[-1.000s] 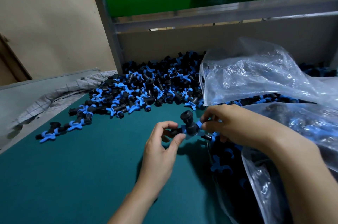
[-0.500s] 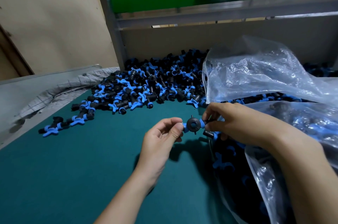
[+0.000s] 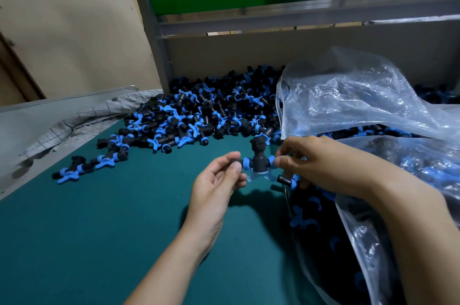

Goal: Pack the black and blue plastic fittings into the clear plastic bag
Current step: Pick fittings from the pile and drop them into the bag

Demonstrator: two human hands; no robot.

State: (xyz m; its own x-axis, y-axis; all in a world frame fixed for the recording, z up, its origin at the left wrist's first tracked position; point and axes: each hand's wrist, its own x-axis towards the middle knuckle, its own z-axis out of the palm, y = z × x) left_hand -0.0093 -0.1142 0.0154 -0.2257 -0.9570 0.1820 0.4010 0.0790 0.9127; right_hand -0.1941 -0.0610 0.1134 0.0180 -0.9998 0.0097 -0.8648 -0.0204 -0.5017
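Black and blue fitting (image 3: 257,165) is pinched at both ends by fingers of left hand (image 3: 216,187) and right hand (image 3: 321,162).

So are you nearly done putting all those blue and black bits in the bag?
Not nearly. Many fittings already lie inside the clear bag. One fitting is pinched between the left hand and right hand beside its mouth. A big pile is left on the green mat behind.
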